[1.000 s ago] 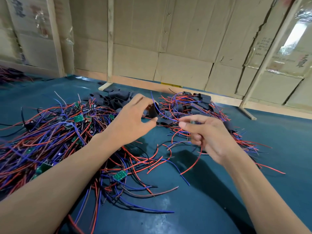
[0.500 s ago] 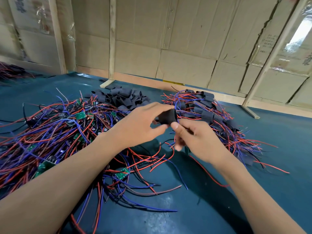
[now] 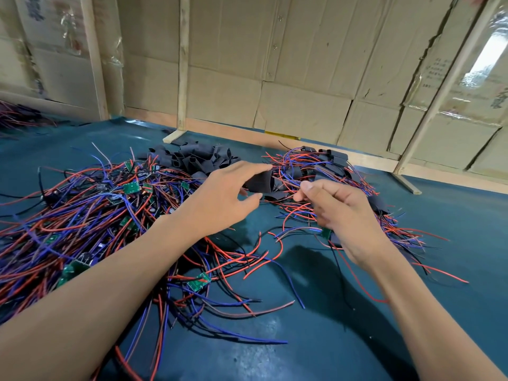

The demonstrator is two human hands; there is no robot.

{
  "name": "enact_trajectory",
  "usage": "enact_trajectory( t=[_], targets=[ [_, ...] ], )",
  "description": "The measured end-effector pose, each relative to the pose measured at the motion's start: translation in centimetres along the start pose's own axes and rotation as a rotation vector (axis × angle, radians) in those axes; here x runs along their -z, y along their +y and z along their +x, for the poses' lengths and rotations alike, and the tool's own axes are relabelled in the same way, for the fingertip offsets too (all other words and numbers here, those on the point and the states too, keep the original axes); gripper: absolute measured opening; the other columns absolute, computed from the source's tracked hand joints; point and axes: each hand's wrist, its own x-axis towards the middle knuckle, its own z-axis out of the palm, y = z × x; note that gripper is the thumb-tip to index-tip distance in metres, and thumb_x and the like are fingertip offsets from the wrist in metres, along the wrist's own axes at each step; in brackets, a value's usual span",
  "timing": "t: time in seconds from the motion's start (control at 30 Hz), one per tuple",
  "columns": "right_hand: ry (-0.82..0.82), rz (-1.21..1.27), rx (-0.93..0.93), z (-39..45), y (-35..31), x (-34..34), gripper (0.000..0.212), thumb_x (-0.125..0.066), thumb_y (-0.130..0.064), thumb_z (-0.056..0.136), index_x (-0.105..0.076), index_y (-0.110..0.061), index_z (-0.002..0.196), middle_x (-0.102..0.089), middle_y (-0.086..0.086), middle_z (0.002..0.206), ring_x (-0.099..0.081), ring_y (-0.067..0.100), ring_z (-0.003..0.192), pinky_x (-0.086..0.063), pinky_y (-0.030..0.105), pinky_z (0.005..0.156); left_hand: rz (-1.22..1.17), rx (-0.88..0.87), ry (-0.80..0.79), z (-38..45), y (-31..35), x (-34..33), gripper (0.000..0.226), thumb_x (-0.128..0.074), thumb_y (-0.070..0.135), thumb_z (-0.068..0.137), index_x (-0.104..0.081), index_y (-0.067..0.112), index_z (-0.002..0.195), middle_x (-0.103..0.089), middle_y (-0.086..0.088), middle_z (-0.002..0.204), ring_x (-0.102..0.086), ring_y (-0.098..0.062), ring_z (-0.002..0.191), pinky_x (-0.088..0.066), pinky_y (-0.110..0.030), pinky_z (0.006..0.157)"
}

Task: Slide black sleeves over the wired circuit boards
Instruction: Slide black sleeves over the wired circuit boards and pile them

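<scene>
Near edge of worktop: two bare forearms reach in from the bottom over the teal worktop (image 3: 316, 350), which shows a dull glare patch between them.
Loose wires: red, blue and black leads fan out on the worktop just nearer than the left hand; one small green circuit board (image 3: 199, 282) lies among them.
Left hand: the left hand (image 3: 220, 200) is raised over the worktop, its fingers (image 3: 254, 169) and thumb curled around a black sleeve (image 3: 259, 182), forefinger on top and thumb underneath.
Black sleeve: held at the left hand's fingertips, its open end turned toward the right hand, clear of the worktop.
Right hand: the right hand (image 3: 341, 210) sits just right of the sleeve, fingers curled and pinching thin red and blue wires; a bit of green board (image 3: 326, 232) shows below its palm. Whether the wire ends have entered the sleeve cannot be told.
Unsleeved pile: left of the left hand, a big tangle of wired circuit boards (image 3: 82, 213) with green boards showing.
Sleeved pile: beyond the right hand, a heap of sleeved boards (image 3: 327, 166) with wires trailing.
Spare sleeves: beyond the left hand, a heap of empty black sleeves (image 3: 192, 160).
Far side: cardboard wall (image 3: 275, 64) with wooden battens (image 3: 182, 64).
</scene>
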Motion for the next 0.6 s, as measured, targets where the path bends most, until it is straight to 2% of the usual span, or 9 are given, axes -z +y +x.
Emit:
enact_trajectory(
  t=[0.07, 0.13, 0.23, 0.33, 0.43, 0.5, 0.53, 0.6],
  targets=[
    [-0.011, 0.017, 0.018, 0.0, -0.1, 0.0, 0.028, -0.059, -0.034, 0.094, -0.074, -0.014, 0.079, -0.045, -0.016, 0.047, -0.042, 0.002, 0.046, -0.032, 0.011, 0.052, -0.012, 0.005, -0.001, 0.0, 0.1, -0.1, 0.053, -0.068, 0.013, 0.089, -0.055, 0.024, 0.140, -0.061, 0.010, 0.121, -0.061, -0.002, 0.102, -0.054, -0.035, 0.094],
    [-0.025, -0.023, 0.052, -0.1, -0.1, -0.2, 0.027, -0.058, -0.028, 0.096, -0.072, -0.012, 0.078, -0.052, -0.021, 0.048, -0.049, -0.005, 0.048, -0.036, 0.004, 0.052, -0.021, -0.002, -0.005, 0.0, 0.3, -0.1, 0.053, -0.068, 0.012, 0.089, -0.056, 0.022, 0.140, -0.061, 0.011, 0.118, -0.059, 0.003, 0.096, -0.054, -0.033, 0.092],
    [0.000, -0.088, 0.060, 0.0, 0.1, -0.2, 0.029, -0.060, -0.021, 0.099, -0.070, -0.012, 0.073, -0.050, -0.022, 0.047, -0.045, -0.003, 0.044, -0.033, 0.003, 0.048, -0.021, -0.003, -0.012, -0.1, 0.5, -0.1, 0.053, -0.070, 0.012, 0.089, -0.057, 0.024, 0.139, -0.056, 0.022, 0.108, -0.058, 0.007, 0.090, -0.053, -0.022, 0.089],
    [0.045, -0.087, 0.042, 0.0, 0.0, 0.0, 0.031, -0.058, -0.014, 0.101, -0.067, -0.012, 0.071, -0.051, -0.021, 0.048, -0.044, -0.003, 0.044, -0.033, 0.003, 0.046, -0.031, 0.006, -0.001, -0.2, 0.6, 0.1, 0.054, -0.070, 0.011, 0.089, -0.057, 0.027, 0.138, -0.051, 0.032, 0.109, -0.056, 0.008, 0.099, -0.047, -0.008, 0.087],
    [0.052, -0.126, 0.081, -0.1, -0.2, 0.2, 0.029, -0.061, -0.015, 0.100, -0.069, -0.012, 0.072, -0.062, -0.015, 0.063, -0.044, -0.001, 0.056, -0.035, 0.007, 0.056, -0.050, 0.010, -0.008, -0.2, 0.8, 0.1, 0.054, -0.069, 0.008, 0.088, -0.058, 0.023, 0.139, -0.057, 0.020, 0.112, -0.056, 0.004, 0.103, -0.049, -0.012, 0.088],
    [0.041, -0.175, 0.115, -0.2, -0.3, 0.2, 0.026, -0.063, -0.013, 0.098, -0.072, -0.016, 0.075, -0.068, 0.001, 0.078, -0.052, 0.006, 0.070, -0.040, 0.010, 0.066, -0.053, 0.016, -0.027, -0.2, 1.0, 0.0, 0.054, -0.069, 0.008, 0.088, -0.057, 0.022, 0.139, -0.059, 0.015, 0.116, -0.055, 0.001, 0.106, -0.051, -0.017, 0.088],
    [0.032, -0.201, 0.124, -0.2, -0.3, 0.1, 0.025, -0.064, -0.011, 0.097, -0.073, -0.017, 0.075, -0.067, 0.007, 0.081, -0.052, 0.006, 0.071, -0.039, 0.012, 0.068, -0.056, 0.018, -0.036, -0.2, 1.1, 0.0, 0.054, -0.069, 0.009, 0.089, -0.057, 0.022, 0.140, -0.060, 0.014, 0.117, -0.055, 0.000, 0.106, -0.052, -0.019, 0.088],
    [0.013, -0.239, 0.126, -0.3, -0.2, 0.0, 0.022, -0.067, -0.008, 0.095, -0.074, -0.016, 0.076, -0.061, 0.005, 0.076, -0.046, 0.001, 0.065, -0.036, 0.013, 0.065, -0.061, 0.018, -0.046, -0.2, 1.2, 0.0, 0.055, -0.069, 0.010, 0.089, -0.056, 0.023, 0.140, -0.060, 0.015, 0.117, -0.057, -0.001, 0.105, -0.054, -0.023, 0.088]
  ],
)
